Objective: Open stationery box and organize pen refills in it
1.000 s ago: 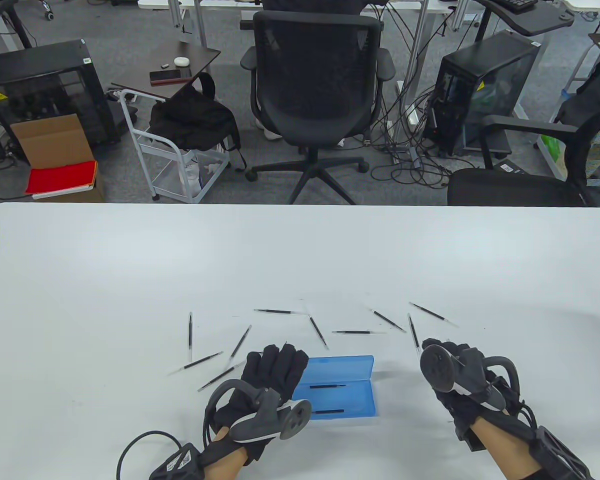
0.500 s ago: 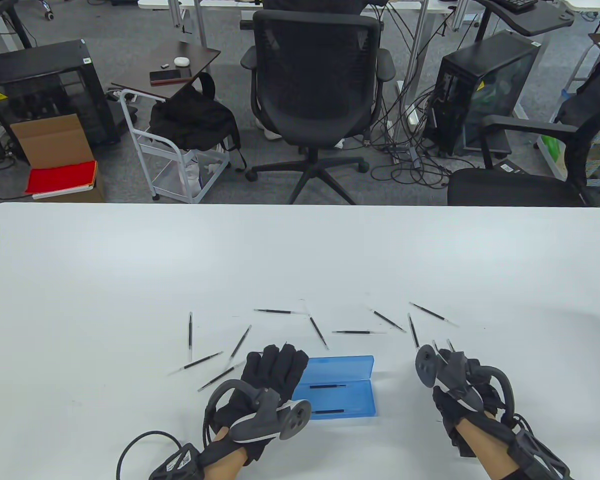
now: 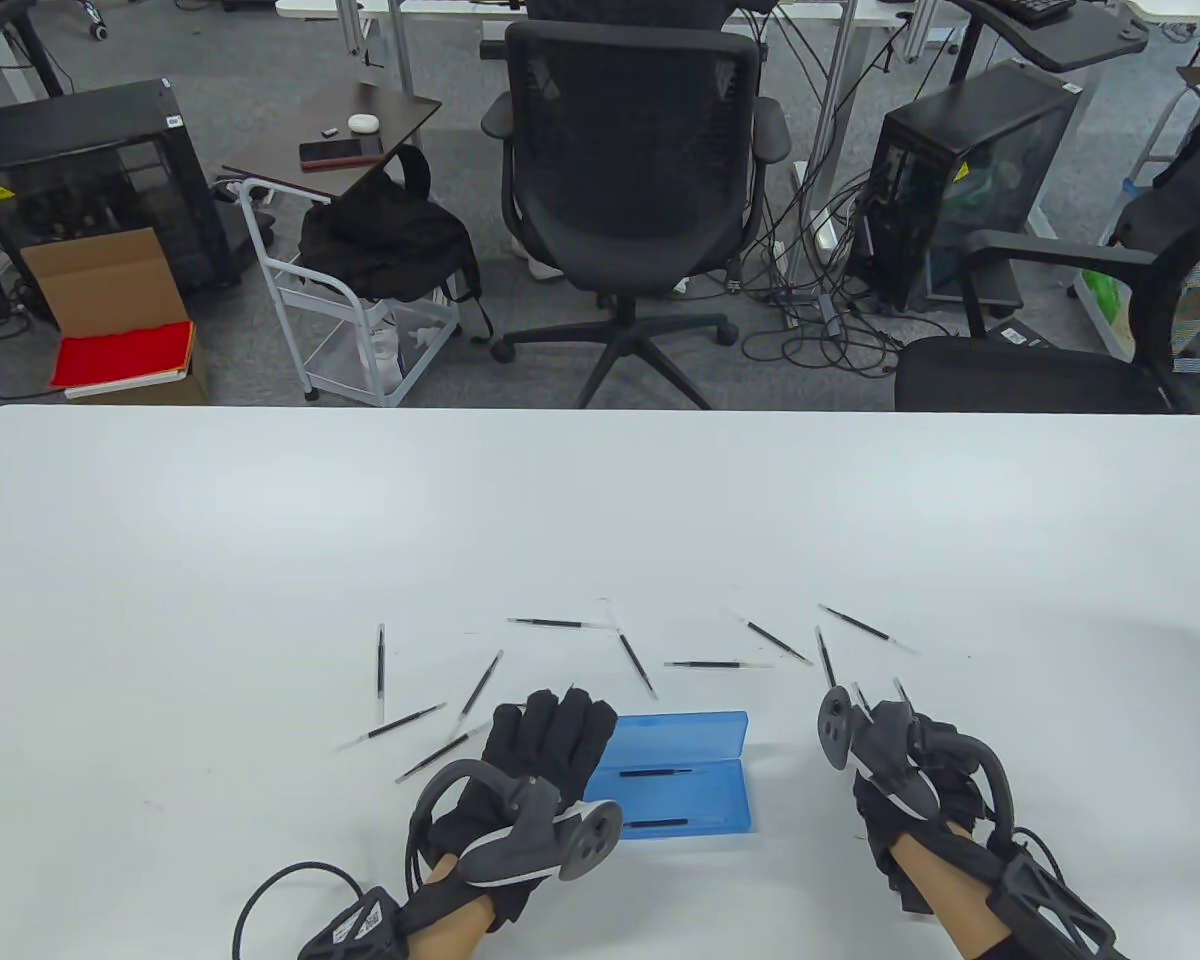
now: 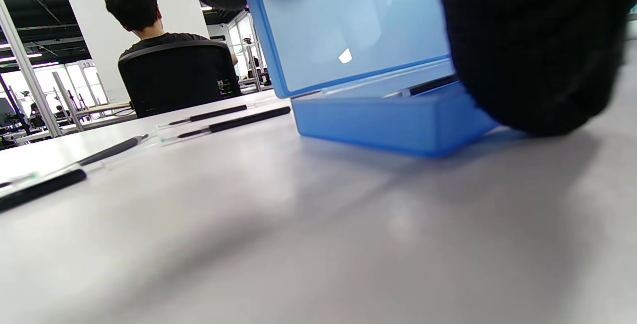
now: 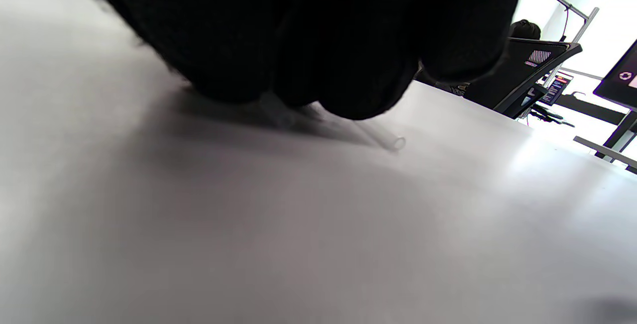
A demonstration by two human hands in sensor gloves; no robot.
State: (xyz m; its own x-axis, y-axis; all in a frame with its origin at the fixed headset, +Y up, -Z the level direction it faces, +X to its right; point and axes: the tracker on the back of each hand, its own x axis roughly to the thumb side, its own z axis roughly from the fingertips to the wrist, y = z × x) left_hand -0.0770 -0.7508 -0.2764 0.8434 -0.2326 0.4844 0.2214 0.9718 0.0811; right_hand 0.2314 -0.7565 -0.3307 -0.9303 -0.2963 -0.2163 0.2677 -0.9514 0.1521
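Note:
The blue stationery box [image 3: 695, 790] lies open near the table's front edge, with two pen refills [image 3: 650, 772] inside. My left hand [image 3: 548, 738] covers its left end; in the left wrist view its fingers [image 4: 527, 50] hold the raised lid [image 4: 348, 25] above the base [image 4: 388, 125]. Right of the box, my right hand [image 3: 945, 765] is curled round pen refills whose tips [image 3: 900, 688] poke out past the tracker. In the right wrist view a clear refill end [image 5: 395, 142] shows under the fingers [image 5: 348, 65]. Several loose refills [image 3: 710, 664] lie scattered beyond the box.
More refills lie left of the box [image 3: 381, 670] and behind the right hand [image 3: 865, 628]. The white table [image 3: 600, 500] stretches bare towards its far edge. Office chairs [image 3: 630, 150] and computer cases stand on the floor beyond. A cable [image 3: 260, 895] trails from my left wrist.
My right hand has drawn a little left and nearer, rolling over, and refill tips now stick out beyond it. The left hand and box have not moved.

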